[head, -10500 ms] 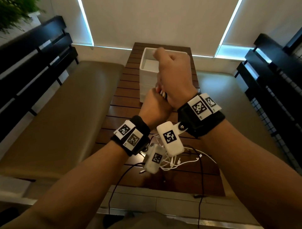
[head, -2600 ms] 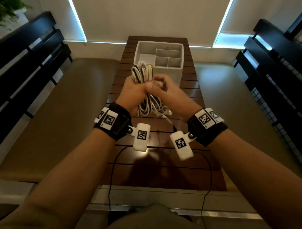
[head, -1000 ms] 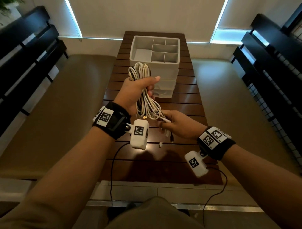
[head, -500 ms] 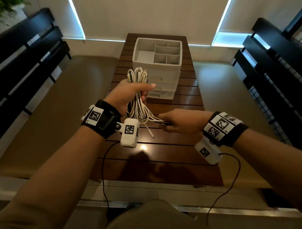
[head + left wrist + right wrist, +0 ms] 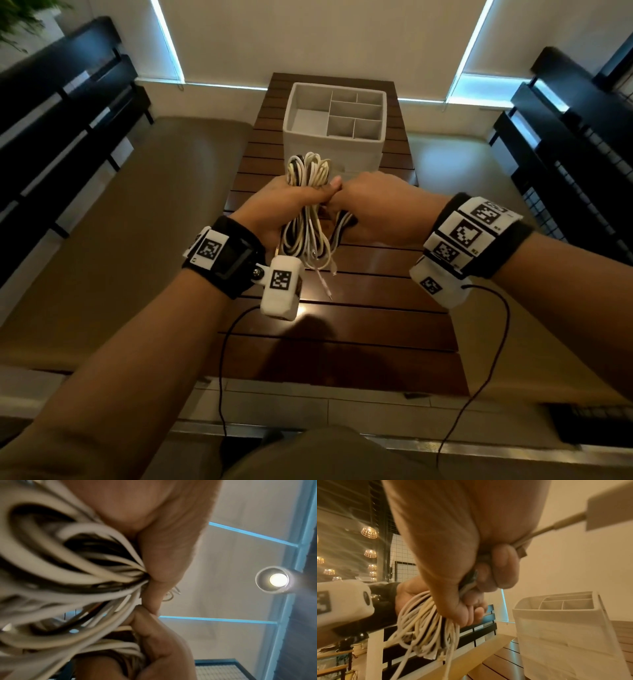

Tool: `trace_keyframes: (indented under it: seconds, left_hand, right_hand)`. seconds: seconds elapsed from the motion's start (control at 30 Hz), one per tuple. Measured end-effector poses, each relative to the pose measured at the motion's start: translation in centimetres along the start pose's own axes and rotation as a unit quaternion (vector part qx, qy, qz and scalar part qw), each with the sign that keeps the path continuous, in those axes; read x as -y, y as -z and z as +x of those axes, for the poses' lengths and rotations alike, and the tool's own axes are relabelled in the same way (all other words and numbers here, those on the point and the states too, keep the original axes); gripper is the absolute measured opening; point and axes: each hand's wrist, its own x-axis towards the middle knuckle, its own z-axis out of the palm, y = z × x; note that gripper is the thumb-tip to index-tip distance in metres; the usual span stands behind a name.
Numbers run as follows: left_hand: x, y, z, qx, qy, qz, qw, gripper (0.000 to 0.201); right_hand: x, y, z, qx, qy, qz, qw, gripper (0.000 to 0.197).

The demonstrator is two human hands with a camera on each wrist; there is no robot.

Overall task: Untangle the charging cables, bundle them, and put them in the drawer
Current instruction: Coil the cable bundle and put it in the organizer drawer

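The left hand (image 5: 281, 209) has its fingers curled round the middle of a looped bundle of white and black charging cables (image 5: 308, 226), gripping it upright in the air above the dark brown slatted wooden counter (image 5: 359, 308). The right hand (image 5: 373, 209) is closed against the bundle's right side, touching the left thumb; its fingertips (image 5: 503, 566) pinch strands of cable. Looped ends stand above both hands, and several loose plug ends hang below them, clear of the counter top. The white plastic organiser box with divided top compartments and drawers below (image 5: 335, 137) stands toward the counter's far edge, just beyond the bundle. Its drawer fronts are mostly hidden behind the hands; open or closed cannot be told.
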Motion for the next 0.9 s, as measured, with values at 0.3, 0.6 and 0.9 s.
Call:
trace_keyframes:
  seconds: [0.3, 0.6, 0.9]
  left_hand:
    - [0.1, 0.0, 0.0, 0.042, -0.013, -0.036, 0.998, 0.019]
    - [0.5, -0.2, -0.5, 0.043, -0.05, -0.021, 0.998, 0.038]
    - [-0.7, 0.5, -1.3, -0.049, -0.09, -0.092, 0.99, 0.005]
  right_hand:
    - [-0.5, -0.3, 1.0, -0.058, -0.05, 0.093, 0.993, 0.045]
    - [-1.1, 0.2, 1.4, -0.139, -0.076, 0.158, 0.975, 0.065]
    - [-1.6, 0.6, 0.2, -0.146, -0.055, 0.343, 0.926, 0.054]
